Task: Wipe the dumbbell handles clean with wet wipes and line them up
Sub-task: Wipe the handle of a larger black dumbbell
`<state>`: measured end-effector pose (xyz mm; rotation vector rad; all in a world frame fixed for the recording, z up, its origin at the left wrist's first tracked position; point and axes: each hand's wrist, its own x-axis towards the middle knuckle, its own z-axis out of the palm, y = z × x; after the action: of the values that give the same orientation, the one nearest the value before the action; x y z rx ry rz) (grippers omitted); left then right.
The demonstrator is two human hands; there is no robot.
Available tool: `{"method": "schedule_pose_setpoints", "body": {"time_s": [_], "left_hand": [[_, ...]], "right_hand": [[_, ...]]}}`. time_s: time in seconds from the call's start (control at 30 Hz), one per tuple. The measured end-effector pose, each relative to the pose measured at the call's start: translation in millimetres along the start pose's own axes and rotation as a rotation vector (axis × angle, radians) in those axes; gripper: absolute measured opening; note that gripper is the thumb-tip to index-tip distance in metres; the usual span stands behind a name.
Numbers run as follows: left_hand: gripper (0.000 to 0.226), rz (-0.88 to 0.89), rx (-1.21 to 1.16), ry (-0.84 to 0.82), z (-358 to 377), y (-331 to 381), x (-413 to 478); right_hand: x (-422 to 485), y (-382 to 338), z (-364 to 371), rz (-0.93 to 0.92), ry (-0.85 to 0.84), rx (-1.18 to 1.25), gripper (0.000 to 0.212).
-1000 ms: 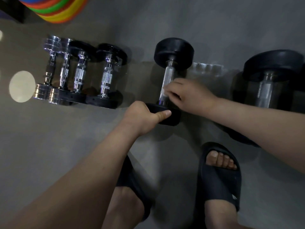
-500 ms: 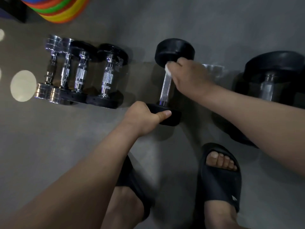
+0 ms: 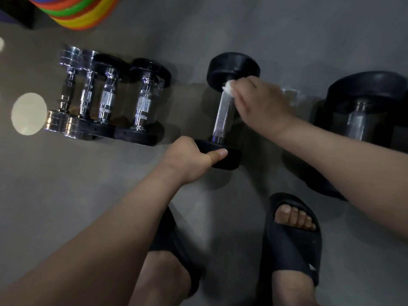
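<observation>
while between the hands [image 3: 192, 160] [image 3: 260, 102], the dumbbell [image 3: 221, 115]

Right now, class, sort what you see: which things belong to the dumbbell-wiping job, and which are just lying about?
Job: wet wipe, middle dumbbell, four lined-up dumbbells, large dumbbell, left hand, right hand.
Lying about: coloured discs, worn slippers.

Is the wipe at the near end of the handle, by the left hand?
No, the right hand presses the wet wipe on the far end of the handle, while the left hand grips the near head.
</observation>
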<state>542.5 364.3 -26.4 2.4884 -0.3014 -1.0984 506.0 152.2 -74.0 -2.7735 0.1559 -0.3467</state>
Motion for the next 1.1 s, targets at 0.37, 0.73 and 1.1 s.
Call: {"method": "schedule_pose_setpoints", "body": {"time_s": [0.37,0.73,1.1], "left_hand": [[0.056,-0.052,-0.024,-0.039,-7,-8,4],[0.064,-0.062,-0.067,-0.068,-7,-5,2],[0.035,-0.037,-0.138,-0.061,-10,-7,-1]], "right_hand": [[-10,1,1,0.121,-0.101,0.108,0.018],[-16,-22,5,-0.05,-0.283,0.329,0.02],[-7,-16,7,0.003,-0.23,0.276,0.016]]}}
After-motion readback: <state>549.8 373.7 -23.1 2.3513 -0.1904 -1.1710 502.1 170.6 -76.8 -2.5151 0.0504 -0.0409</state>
